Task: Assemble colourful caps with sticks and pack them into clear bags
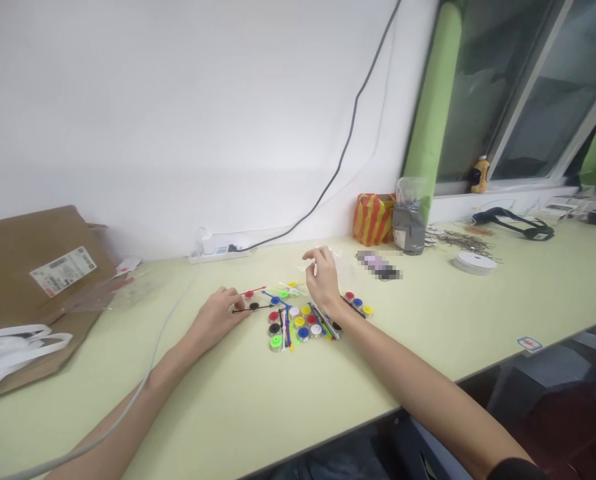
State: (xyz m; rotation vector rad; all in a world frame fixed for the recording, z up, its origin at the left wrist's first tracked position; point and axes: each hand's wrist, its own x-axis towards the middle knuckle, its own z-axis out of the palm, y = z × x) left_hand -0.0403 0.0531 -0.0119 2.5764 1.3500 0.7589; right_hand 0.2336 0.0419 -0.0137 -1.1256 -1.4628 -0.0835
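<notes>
My left hand point(221, 315) is at the left end of a group of small coloured spinners, its bent fingers closed on the tail of a black arrow spinner point(254, 307). A red arrow spinner point(249, 294) lies just behind it, and a blue one point(275, 301) is to its right. My right hand point(322, 280) is raised over the right side of the group, fingers curved, with a gap between thumb and forefinger and nothing visible in it. Below it are round bases, including a yellow one point(299, 321), and loose plastic arrows point(285, 330). My right wrist hides some pieces.
A brown paper bag point(28, 280) lies at the left, near a grey cable point(161, 340). Along the wall are a power strip point(218, 254), a striped bag point(373, 220) and a grey plastic bag point(409, 227). A white spool point(475, 263) sits further right.
</notes>
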